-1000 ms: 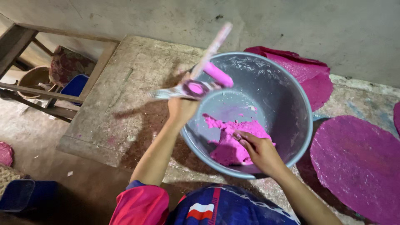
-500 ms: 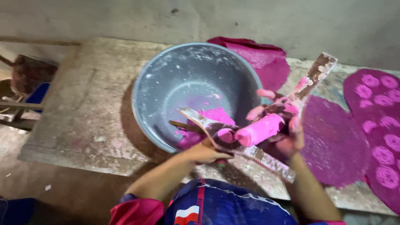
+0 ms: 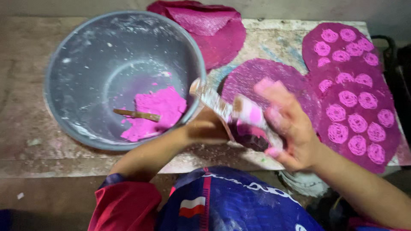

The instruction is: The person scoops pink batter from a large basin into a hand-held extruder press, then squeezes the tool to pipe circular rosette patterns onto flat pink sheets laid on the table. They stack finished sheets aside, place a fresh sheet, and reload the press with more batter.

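Rough, dough-stained bench (image 3: 25, 124) under dim light, seen from above. Nearest, the left hand (image 3: 207, 128) and right hand (image 3: 289, 128) both close their fingers around a pink-smeared press tool (image 3: 239, 117), held just above the bench edge beside the grey basin (image 3: 60, 107). Inside the basin lie pink dough (image 3: 156, 111) and a thin stick (image 3: 137, 114). Beyond, purple mats (image 3: 355, 107) carry coiled pink spirals. Risk: slick dough on the fingers may let the tool slip, smearing the nearby spirals.
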Demonstrator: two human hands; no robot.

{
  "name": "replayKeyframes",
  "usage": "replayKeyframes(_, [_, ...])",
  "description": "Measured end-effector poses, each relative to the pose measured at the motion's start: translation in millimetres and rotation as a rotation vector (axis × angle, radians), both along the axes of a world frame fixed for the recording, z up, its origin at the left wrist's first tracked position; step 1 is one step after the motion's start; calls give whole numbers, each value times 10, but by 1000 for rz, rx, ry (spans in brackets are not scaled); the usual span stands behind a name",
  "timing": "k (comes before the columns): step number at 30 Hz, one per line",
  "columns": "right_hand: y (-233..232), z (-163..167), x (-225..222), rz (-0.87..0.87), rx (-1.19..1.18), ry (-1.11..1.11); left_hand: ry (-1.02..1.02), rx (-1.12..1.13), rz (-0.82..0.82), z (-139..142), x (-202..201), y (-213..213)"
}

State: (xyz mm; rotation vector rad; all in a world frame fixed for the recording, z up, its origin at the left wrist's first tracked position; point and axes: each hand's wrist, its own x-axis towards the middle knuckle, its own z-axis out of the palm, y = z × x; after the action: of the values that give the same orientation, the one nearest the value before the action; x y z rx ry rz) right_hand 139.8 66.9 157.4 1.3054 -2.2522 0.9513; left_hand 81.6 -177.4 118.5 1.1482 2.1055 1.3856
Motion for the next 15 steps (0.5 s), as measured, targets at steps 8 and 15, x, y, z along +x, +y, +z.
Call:
replayKeyframes(8, [1875,-836,-225,153,-139,-1739,-337,551,-227,-425,-458,599])
replayKeyframes(15, [1886,-1233,49,142,-370,-2081,-1098,1499,-420,-971,-574,975])
